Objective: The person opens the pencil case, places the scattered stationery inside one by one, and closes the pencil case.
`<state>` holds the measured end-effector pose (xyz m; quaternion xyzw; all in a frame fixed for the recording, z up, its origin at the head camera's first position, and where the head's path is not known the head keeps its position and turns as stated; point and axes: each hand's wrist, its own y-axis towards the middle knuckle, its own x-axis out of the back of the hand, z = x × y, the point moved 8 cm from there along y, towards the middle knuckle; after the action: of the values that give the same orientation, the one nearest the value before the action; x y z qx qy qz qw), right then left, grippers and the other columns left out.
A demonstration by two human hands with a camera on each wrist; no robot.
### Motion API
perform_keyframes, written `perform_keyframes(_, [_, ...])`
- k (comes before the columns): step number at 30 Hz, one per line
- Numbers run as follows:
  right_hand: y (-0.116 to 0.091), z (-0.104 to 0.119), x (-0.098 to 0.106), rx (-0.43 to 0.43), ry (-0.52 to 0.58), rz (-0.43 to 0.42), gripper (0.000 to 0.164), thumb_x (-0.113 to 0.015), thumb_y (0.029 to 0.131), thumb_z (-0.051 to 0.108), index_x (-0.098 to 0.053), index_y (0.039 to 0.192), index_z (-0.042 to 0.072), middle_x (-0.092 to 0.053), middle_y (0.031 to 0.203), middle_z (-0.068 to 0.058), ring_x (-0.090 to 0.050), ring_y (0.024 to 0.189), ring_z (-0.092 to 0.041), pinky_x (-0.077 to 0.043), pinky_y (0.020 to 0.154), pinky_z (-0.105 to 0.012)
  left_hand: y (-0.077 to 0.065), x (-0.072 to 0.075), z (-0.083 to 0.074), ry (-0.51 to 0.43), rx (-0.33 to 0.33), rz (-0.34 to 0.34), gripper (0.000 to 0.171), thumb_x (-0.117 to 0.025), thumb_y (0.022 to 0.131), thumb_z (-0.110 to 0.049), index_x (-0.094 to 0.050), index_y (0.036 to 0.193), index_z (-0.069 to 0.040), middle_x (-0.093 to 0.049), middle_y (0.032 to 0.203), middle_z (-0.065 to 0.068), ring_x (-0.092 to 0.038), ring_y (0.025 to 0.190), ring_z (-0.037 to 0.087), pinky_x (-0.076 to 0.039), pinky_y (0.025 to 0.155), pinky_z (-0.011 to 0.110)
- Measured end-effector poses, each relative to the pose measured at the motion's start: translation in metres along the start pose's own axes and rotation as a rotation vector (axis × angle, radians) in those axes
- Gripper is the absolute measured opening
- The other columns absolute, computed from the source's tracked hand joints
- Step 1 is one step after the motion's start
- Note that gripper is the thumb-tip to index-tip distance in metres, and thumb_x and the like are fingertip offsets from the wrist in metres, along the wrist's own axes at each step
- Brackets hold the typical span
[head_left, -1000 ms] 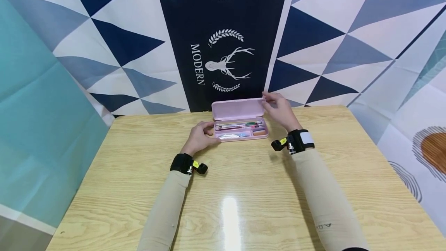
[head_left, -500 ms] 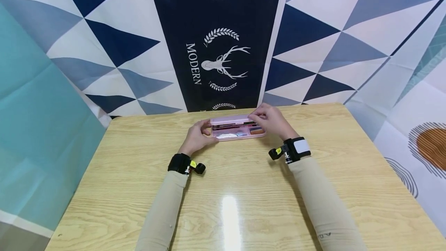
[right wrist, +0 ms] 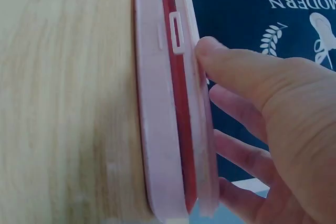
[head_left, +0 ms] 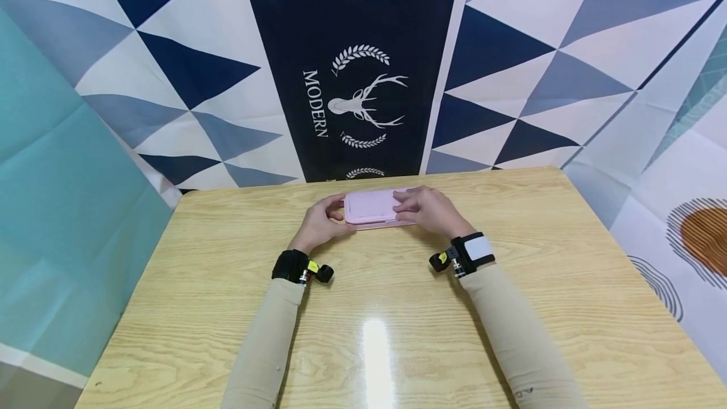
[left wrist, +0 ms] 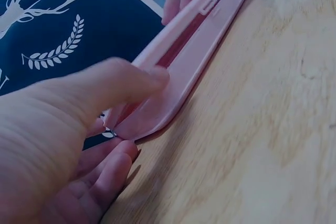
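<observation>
A pink pencil case (head_left: 368,206) lies at the far middle of the table, its lid lowered almost all the way. A narrow gap runs along its front between lid (right wrist: 197,108) and base (right wrist: 157,108), with a small clasp loop (right wrist: 177,32) on the lid's edge. My left hand (head_left: 319,225) grips the case's left end, thumb at the front and fingers round the end. My right hand (head_left: 430,210) presses on the lid's right part, thumb at its front edge and fingers spread over the top. The contents are hidden under the lid.
The wood-grain table (head_left: 238,308) reaches back to a patterned cloth (head_left: 363,68) that hangs right behind the case. A teal cloth (head_left: 68,194) hangs on the left side. Light glares off the tabletop (head_left: 376,358) near the front.
The right hand has brought the lid forward and down from standing upright to nearly flat, covering the pencils and eraser. The left hand has stayed at the case's left end.
</observation>
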<state>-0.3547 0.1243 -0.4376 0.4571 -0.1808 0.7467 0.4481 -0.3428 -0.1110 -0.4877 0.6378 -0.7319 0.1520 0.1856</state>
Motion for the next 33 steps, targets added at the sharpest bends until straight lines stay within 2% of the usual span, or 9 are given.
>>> perform_keyframes(6, [-0.003,-0.002,-0.006,-0.079,-0.01,0.009,0.024,-0.077,0.086,0.028,-0.079,0.109,0.021,-0.067,0.135,0.004,-0.047,0.137,-0.027,-0.038,0.112,-0.056,-0.002,0.001,0.001,0.032,0.005,-0.007,0.084,-0.088,0.073,-0.038,-0.052,0.145,-0.013,-0.065,0.131,0.008,-0.061,0.097,0.021,-0.051,0.085,0.034])
perform_keyframes(11, [-0.004,-0.001,-0.009,-0.101,-0.004,0.014,0.024,-0.078,0.086,0.028,-0.079,0.109,0.02,-0.066,0.135,0.005,-0.046,0.139,-0.027,-0.038,0.112,-0.057,-0.004,0.0,0.0,0.076,-0.003,-0.024,0.077,-0.084,0.079,-0.037,-0.053,0.144,-0.012,-0.066,0.13,0.01,-0.062,0.095,0.022,-0.051,0.083,0.033])
perform_keyframes(15, [-0.005,0.0,-0.011,-0.088,-0.008,0.01,0.026,-0.079,0.085,0.029,-0.079,0.109,0.02,-0.065,0.135,0.005,-0.044,0.14,-0.028,-0.038,0.111,-0.058,-0.005,0.0,-0.001,0.114,-0.008,-0.029,0.078,-0.085,0.077,-0.035,-0.053,0.144,-0.011,-0.065,0.132,0.01,-0.062,0.096,0.022,-0.053,0.085,0.035])
perform_keyframes(20, [-0.005,0.0,-0.011,-0.06,-0.014,-0.011,0.028,-0.079,0.084,0.03,-0.078,0.11,0.02,-0.065,0.136,0.004,-0.044,0.139,-0.029,-0.041,0.109,-0.059,-0.004,0.001,-0.001,0.116,-0.005,-0.038,0.078,-0.086,0.077,-0.033,-0.053,0.144,-0.011,-0.065,0.132,0.01,-0.062,0.097,0.023,-0.052,0.085,0.035])
perform_keyframes(24, [-0.005,0.0,-0.01,-0.037,-0.046,-0.009,0.028,-0.079,0.085,0.031,-0.079,0.11,0.019,-0.065,0.136,0.003,-0.046,0.138,-0.029,-0.041,0.11,-0.058,-0.001,-0.002,-0.002,0.114,-0.01,-0.043,0.076,-0.084,0.079,-0.032,-0.052,0.144,-0.01,-0.064,0.133,0.012,-0.062,0.096,0.023,-0.052,0.084,0.034])
perform_keyframes(27, [-0.006,0.002,-0.008,-0.011,-0.08,0.004,0.032,-0.075,0.088,0.035,-0.077,0.115,0.018,-0.064,0.138,0.0,-0.046,0.139,-0.031,-0.039,0.111,-0.059,0.0,-0.005,-0.006,0.13,-0.029,-0.063,0.076,-0.083,0.08,-0.033,-0.05,0.145,-0.009,-0.063,0.134,0.013,-0.061,0.096,0.022,-0.053,0.083,0.034])
perform_keyframes(30, [-0.009,0.005,-0.006,0.019,-0.123,-0.008,0.044,-0.069,0.091,0.045,-0.071,0.125,0.017,-0.062,0.142,-0.005,-0.043,0.141,-0.035,-0.035,0.114,-0.062,-0.003,-0.003,-0.013,0.206,-0.074,-0.103,0.076,-0.077,0.084,-0.04,-0.048,0.147,-0.009,-0.059,0.136,0.013,-0.06,0.103,0.024,-0.053,0.089,0.039])
perform_keyframes(33, [-0.013,0.011,0.002,0.04,-0.184,-0.055,0.059,-0.062,0.092,0.055,-0.063,0.137,0.016,-0.057,0.147,-0.01,-0.037,0.144,-0.039,-0.029,0.116,-0.065,-0.009,0.005,-0.029,0.356,-0.166,-0.172,0.071,-0.069,0.089,-0.047,-0.048,0.147,-0.01,-0.055,0.141,0.014,-0.057,0.118,0.028,-0.051,0.101,0.046])
